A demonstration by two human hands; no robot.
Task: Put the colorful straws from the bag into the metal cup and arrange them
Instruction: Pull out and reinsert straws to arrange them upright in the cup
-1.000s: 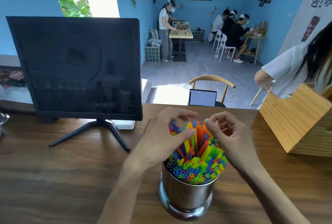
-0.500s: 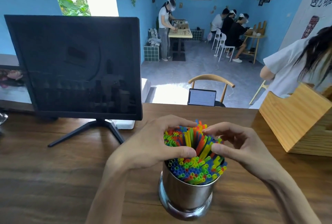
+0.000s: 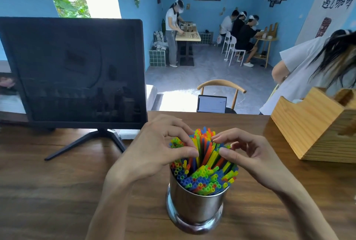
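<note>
Colorful straws (image 3: 204, 164) packed in steel cup (image 3: 196, 205), open ends up, fanned toward the far side, taller ones pinched by left hand (image 3: 154, 149) and right hand (image 3: 248, 155)

one metal cup (image 3: 195, 204), many straws (image 3: 204, 172)

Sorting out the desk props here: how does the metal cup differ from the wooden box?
The metal cup is round, shiny steel; the wooden box is angular, pale matte pine. The cup stands near the table's front, packed with colorful straws, between the left hand and right hand; the box sits untouched at the far right, its contents mostly hidden. Both rest on the wooden table.
</note>
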